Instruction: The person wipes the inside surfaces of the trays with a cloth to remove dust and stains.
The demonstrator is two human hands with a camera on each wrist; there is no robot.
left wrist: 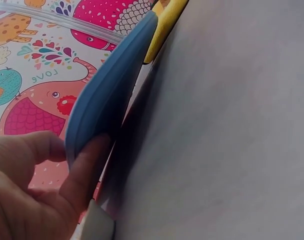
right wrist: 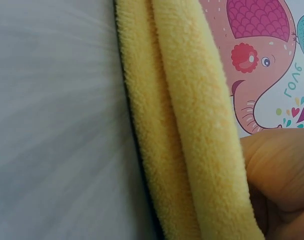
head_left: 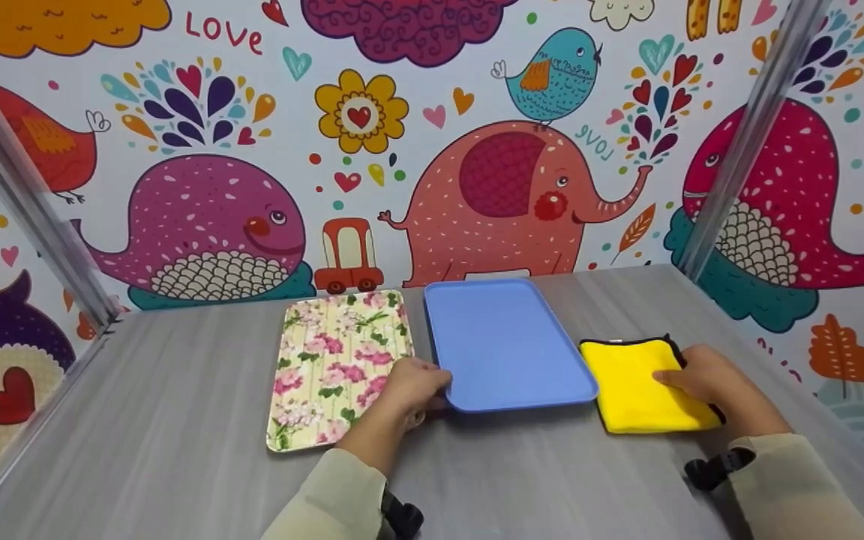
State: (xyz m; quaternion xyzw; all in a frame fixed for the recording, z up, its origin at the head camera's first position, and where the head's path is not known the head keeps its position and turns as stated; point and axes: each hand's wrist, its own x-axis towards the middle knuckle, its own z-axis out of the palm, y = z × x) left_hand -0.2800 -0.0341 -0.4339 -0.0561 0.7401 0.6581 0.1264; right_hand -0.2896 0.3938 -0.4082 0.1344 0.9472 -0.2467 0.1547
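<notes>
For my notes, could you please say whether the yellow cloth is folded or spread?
Folded: the right wrist view shows the yellow cloth in layers with a rounded fold.

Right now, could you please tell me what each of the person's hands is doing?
Left hand: closed, holding the blue rectangular tray by its edge.
Right hand: closed, holding the folded yellow fleecy cloth.

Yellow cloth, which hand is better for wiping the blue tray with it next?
Probably the right hand: it holds the yellow cloth by its right edge, just beside the blue tray. The left hand is gripping the tray's near left corner.
</notes>
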